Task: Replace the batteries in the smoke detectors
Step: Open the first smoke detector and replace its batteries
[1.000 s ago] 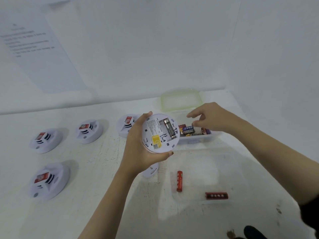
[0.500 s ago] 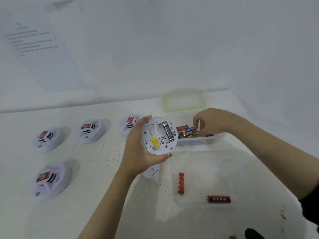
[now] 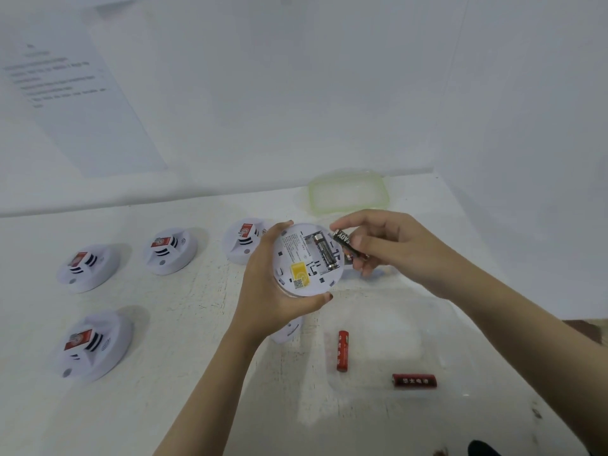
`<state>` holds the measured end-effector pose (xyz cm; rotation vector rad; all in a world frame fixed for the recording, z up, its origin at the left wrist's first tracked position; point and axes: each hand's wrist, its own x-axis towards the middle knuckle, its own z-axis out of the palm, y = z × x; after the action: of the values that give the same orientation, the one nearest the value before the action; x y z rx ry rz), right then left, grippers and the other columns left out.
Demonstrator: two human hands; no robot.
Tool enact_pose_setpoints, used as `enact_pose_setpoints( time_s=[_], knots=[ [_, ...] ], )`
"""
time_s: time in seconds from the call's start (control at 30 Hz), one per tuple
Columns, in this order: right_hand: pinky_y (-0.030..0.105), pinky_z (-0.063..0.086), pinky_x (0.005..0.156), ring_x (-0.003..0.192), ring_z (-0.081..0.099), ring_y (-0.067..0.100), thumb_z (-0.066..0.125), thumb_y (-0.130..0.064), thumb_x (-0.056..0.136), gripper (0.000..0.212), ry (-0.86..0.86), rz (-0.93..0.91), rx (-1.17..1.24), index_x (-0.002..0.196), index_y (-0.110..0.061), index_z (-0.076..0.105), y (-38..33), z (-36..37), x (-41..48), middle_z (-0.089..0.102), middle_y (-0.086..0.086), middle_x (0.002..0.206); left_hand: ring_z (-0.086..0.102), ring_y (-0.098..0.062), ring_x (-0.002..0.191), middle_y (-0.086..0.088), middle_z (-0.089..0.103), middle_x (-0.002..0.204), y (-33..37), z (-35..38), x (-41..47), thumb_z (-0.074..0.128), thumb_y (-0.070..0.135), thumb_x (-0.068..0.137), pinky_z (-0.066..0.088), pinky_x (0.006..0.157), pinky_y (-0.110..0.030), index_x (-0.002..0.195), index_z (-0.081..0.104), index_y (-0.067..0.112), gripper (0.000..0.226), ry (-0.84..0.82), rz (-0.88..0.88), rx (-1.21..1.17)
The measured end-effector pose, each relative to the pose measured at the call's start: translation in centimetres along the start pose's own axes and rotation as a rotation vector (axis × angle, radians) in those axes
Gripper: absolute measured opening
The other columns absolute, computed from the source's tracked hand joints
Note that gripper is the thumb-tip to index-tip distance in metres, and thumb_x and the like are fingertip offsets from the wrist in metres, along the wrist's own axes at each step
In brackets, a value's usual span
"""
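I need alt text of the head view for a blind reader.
The left hand holds an open smoke detector with one battery inside; the right hand pinches a black battery beside it. Two red batteries lie on the table.

White scuffed table (image 3: 164, 406) set into a corner. Plain white back wall (image 3: 263, 93) meets the white side wall (image 3: 526, 126) at right. Printed sheet of paper (image 3: 75, 103) stuck on the back wall, text unreadable. Soft, even light with faint shadows.
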<state>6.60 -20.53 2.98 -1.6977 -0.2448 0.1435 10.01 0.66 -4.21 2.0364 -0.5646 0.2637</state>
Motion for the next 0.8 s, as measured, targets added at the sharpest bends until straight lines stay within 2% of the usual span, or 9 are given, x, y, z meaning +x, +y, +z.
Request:
enact_pose_setpoints(
  time_s=[0.13,0.2,0.27,0.37,0.43,0.53,0.67,0.73,0.8],
  knots=[
    [0.025,0.048,0.057,0.062,0.056,0.011,0.048,0.000,0.093,0.035,0.064,-0.077,-0.139,0.104,-0.027,0.067,0.3,1.0,-0.2,0.059,-0.003,0.071,0.055,-0.018,0.118,0.004,0.053,0.128,0.1,0.1,0.0,0.084,0.048,0.053,0.053,0.091,-0.047,0.136,0.038,0.020,0.099,-0.007,0.042,0.008],
    [0.030,0.047,0.059,0.067,0.054,0.022,0.050,-0.001,0.092,0.036,0.107,-0.123,-0.189,0.101,-0.030,0.068,0.5,1.2,-0.1,0.059,-0.009,0.068,0.055,-0.017,0.118,0.006,0.053,0.128,0.1,0.1,0.0,0.084,0.049,0.052,0.053,0.091,-0.047,0.136,0.038,0.022,0.100,-0.002,0.050,0.004],
    [0.036,0.049,0.059,0.069,0.056,0.029,0.054,-0.003,0.090,0.031,0.153,-0.141,-0.207,0.101,-0.028,0.067,0.6,1.2,-0.1,0.061,-0.008,0.068,0.055,-0.018,0.117,0.006,0.053,0.128,0.2,0.2,0.0,0.084,0.049,0.052,0.053,0.091,-0.045,0.136,0.038,0.021,0.100,-0.006,0.057,0.001],
    [0.028,0.048,0.056,0.062,0.058,0.021,0.064,-0.007,0.084,0.022,0.179,-0.148,-0.270,0.099,-0.023,0.061,0.6,1.5,-0.4,0.064,-0.001,0.073,0.056,-0.018,0.116,0.006,0.054,0.126,0.6,0.2,0.0,0.084,0.047,0.052,0.053,0.091,-0.038,0.136,0.038,0.021,0.099,-0.008,0.060,-0.021],
    [0.019,0.044,0.057,0.061,0.055,0.012,0.068,-0.011,0.081,0.015,0.187,-0.188,-0.467,0.091,-0.021,0.062,0.8,1.8,-0.6,0.061,-0.004,0.075,0.058,-0.016,0.114,0.010,0.056,0.123,1.1,0.3,0.0,0.085,0.044,0.051,0.053,0.090,-0.033,0.133,0.039,0.028,0.096,-0.010,0.064,-0.056],
    [0.016,0.041,0.065,0.073,0.051,0.004,0.066,-0.018,0.083,0.010,0.188,-0.258,-0.781,0.092,-0.023,0.064,1.5,2.4,-0.7,0.055,-0.010,0.084,0.061,-0.017,0.109,0.016,0.059,0.116,1.9,0.6,-0.1,0.086,0.038,0.053,0.053,0.087,-0.027,0.127,0.038,0.045,0.089,-0.036,0.090,-0.079],
    [0.012,0.038,0.070,0.080,0.051,0.004,0.065,-0.023,0.086,0.016,0.211,-0.323,-0.817,0.100,-0.016,0.070,2.3,2.8,-1.1,0.056,-0.006,0.093,0.062,-0.014,0.105,0.017,0.060,0.113,2.0,0.9,-0.4,0.086,0.036,0.052,0.053,0.083,-0.025,0.123,0.038,0.047,0.086,-0.043,0.080,-0.093],
    [0.017,0.040,0.076,0.087,0.051,0.004,0.059,-0.036,0.086,0.028,0.196,-0.342,-0.836,0.104,-0.017,0.071,2.5,2.6,-1.3,0.059,-0.004,0.099,0.064,-0.016,0.104,0.014,0.062,0.113,1.9,0.9,-0.6,0.086,0.036,0.051,0.055,0.083,-0.028,0.122,0.039,0.050,0.086,-0.030,0.058,-0.118],
    [0.023,0.040,0.085,0.100,0.050,0.010,0.051,-0.044,0.085,0.036,0.173,-0.368,-0.873,0.108,-0.024,0.071,2.8,2.3,-1.6,0.059,-0.003,0.114,0.064,-0.011,0.105,0.019,0.061,0.114,1.9,0.7,-0.8,0.084,0.039,0.051,0.052,0.082,-0.021,0.122,0.038,0.051,0.086,-0.008,0.055,-0.111]
  ],
)
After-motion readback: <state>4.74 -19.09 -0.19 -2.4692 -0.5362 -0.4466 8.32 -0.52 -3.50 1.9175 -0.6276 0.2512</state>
